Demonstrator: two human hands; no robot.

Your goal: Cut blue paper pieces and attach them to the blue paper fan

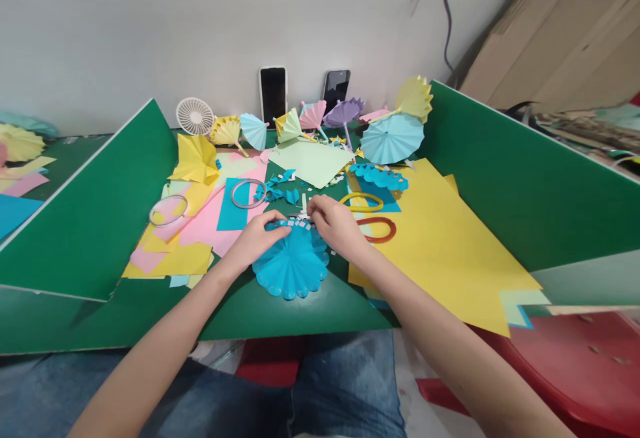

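Observation:
A bright blue pleated paper disc (290, 267) with a scalloped rim lies near the table's front edge. My left hand (260, 239) grips its upper left edge, thumb on top and fingers behind. Along the disc's top edge sit several small white squares (301, 225). My right hand (334, 223) is closed just above the upper right edge, with fingertips pinched together. Whatever is between those fingertips is too small to make out. To the right of that hand lie a yellow loop handle (363, 209) and a red loop handle (394, 230), seemingly scissors, partly hidden by the hand.
Small pleated paper umbrellas (254, 133) line the back, below two phones (273, 95) and a white fan (195, 117). Green dividers (85, 218) stand on both sides. Yellow sheets (440, 245) cover the right, scraps (200, 225) the left. Two grey rings (233, 196) lie left of centre.

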